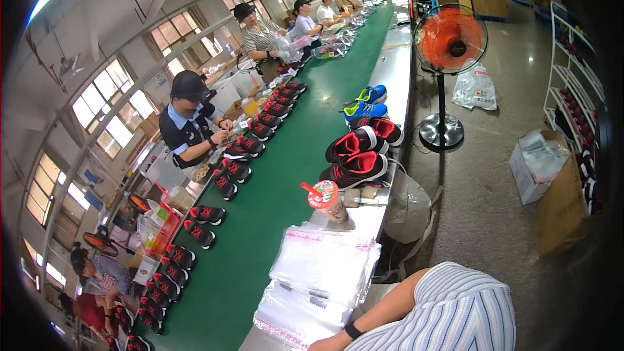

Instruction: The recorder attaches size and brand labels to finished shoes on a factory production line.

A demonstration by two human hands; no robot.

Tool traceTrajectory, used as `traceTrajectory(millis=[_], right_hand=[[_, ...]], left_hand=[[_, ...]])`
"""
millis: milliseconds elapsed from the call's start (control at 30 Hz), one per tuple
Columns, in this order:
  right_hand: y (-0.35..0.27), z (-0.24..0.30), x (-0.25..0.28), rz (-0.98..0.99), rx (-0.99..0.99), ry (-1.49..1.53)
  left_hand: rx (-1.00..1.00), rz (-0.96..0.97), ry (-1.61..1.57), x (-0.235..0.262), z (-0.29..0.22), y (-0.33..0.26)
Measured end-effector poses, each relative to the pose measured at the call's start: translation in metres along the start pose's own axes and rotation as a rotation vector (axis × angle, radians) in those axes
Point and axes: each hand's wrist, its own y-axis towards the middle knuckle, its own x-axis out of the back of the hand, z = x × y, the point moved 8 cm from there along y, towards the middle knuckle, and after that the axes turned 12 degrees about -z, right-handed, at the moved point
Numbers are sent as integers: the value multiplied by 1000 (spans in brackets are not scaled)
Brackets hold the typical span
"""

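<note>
Low in the view, a bare forearm with a black wristband reaches from a blue-and-white striped sleeve [455,309]; I take it for my right arm. Only a sliver of my right hand [325,345] shows, cut off by the lower edge beside stacked clear plastic bags [322,263]. Its fingers are hidden, so whether it holds anything does not show. My left hand is out of view. Beyond the bags stands a lidded drink cup [329,207] with a red straw. Past it sit black-and-red sneakers [354,168] and a blue pair [365,110].
A green conveyor belt [266,221] runs away along the metal ledge, with a row of black-and-red shoes [172,270] on its far side. Across it a co-worker in a black cap [188,117] handles something small. A standing fan [453,39], cartons [536,169] and a shoe rack [572,84] are right.
</note>
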Motion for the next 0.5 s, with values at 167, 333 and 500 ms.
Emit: traceTrajectory(millis=[167, 333, 500], right_hand=[[-4, 11, -5, 26, 37, -14], [-13, 30, 13, -69, 44, -132], [-28, 26, 23, -215, 184, -320]], left_hand=[[-103, -139, 50, 21, -21, -9], [-174, -241, 90, 30, -35, -23], [-370, -519, -192, 55, 12, -17]])
